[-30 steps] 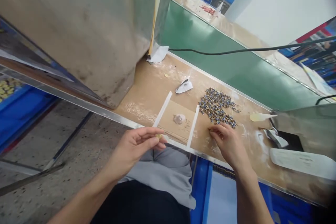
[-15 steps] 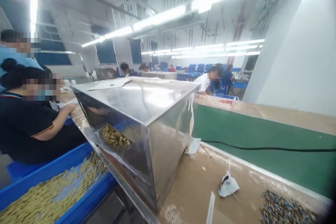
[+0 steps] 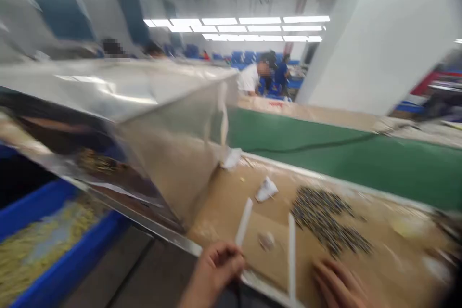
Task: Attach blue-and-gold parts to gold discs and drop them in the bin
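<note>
View drops back onto the surface (image 3: 224, 202): left hand (image 3: 216, 269) curled, contents unclear; right hand (image 3: 339, 284) flat near parts pile (image 3: 325, 224), next pick needs a pinch.

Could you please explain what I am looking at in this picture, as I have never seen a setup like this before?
There is no machine arm here: a camera worn on a person's head looks down at their own two bare hands, and the picture is blurred by movement. The left hand is curled at the near edge of a brown cardboard-covered workbench, beside a white strip; whether it holds anything is unclear. The right hand rests flat on the bench, near a pile of small dark parts. A large shiny metal box stands to the left, above a blue tray of yellowish pieces. Behind runs a green belt.
</note>
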Demonstrator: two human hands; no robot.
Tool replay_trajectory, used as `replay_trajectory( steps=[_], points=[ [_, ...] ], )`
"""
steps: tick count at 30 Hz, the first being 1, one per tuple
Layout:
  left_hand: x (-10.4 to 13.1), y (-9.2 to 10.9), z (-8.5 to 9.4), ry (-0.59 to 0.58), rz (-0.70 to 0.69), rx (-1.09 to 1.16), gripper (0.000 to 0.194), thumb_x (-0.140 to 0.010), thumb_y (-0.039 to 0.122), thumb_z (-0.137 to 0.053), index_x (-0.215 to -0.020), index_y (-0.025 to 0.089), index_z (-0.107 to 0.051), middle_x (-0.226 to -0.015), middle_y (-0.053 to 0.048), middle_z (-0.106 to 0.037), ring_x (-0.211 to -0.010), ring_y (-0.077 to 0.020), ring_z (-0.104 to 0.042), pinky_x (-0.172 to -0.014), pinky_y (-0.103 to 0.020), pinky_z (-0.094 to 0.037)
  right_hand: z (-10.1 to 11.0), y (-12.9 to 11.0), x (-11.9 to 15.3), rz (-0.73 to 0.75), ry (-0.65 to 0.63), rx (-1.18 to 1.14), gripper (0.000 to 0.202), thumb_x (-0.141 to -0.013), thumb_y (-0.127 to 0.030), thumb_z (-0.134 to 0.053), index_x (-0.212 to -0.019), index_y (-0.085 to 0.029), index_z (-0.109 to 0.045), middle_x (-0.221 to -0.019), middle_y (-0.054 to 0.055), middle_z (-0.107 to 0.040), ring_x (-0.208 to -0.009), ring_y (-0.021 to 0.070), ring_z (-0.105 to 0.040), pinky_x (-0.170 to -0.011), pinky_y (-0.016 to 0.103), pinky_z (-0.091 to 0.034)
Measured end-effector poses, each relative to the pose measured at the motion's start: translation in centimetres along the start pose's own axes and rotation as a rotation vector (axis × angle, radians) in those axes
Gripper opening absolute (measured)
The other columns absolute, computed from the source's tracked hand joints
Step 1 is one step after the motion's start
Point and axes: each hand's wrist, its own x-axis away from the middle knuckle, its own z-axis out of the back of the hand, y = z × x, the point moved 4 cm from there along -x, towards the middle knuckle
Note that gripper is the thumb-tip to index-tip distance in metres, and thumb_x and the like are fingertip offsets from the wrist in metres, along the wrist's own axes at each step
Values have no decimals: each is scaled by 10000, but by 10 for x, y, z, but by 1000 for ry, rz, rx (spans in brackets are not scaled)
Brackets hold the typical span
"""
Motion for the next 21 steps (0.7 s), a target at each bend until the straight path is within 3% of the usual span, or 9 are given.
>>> replay_trajectory(
  steps=[2,4,8,12,17,21],
  points=[
    [1,-9,3,-9,58,44,468,-757,620,-1050,-948,238,-858,-877,-1,-832,-802,-131,-752,-839,-209,-605,30,-5,15,-42,-98,0,329,-1073,-547,-580,-1166,-430,-873,-1258,77,-830,-1148,358,-818,-1003,605,-713],
    [-7,-17,9,-25,94,-29,366,-889,536,-982,-1023,221,-853,-1162,-60,-882,-981,-195,-824,-965,-263,-641,47,-8,9,-61,-144,27,329,-1146,-430,-547,-1224,-326,-849,-1327,110,-807,-1240,336,-769,-1107,568,-646],
    [-17,-26,8,-109,151,-109,421,-904,499,-970,-1151,200,-804,-912,-77,-885,-781,-235,-843,-805,-319,-699,49,-7,-18,-14,-353,54,302,-1169,-262,-550,-1277,-309,-829,-1355,74,-799,-1265,282,-742,-1121,475,-604],
    [-10,-23,-9,-165,137,-55,367,-897,474,-973,-1067,196,-805,-842,-77,-869,-705,-234,-829,-691,-320,-707,39,-13,-25,95,-550,167,337,-1174,-194,-534,-1304,-308,-823,-1390,56,-793,-1239,279,-728,-1091,455,-589],
    [-6,-28,-21,-180,171,-35,394,-915,464,-950,-1158,169,-855,-890,-93,-880,-773,-233,-848,-749,-329,-722,24,-14,-25,225,-700,283,331,-1158,-169,-533,-1299,-272,-814,-1279,88,-798,-1145,281,-727,-1005,417,-590],
    [-1,-32,-24,-227,198,14,409,-951,413,-921,-1271,171,-844,-985,-89,-888,-864,-214,-850,-855,-329,-711,26,-13,-27,149,-713,233,305,-1157,-215,-521,-1219,-265,-816,-1155,76,-788,-1027,252,-760,-905,370,-586]
  ],
)
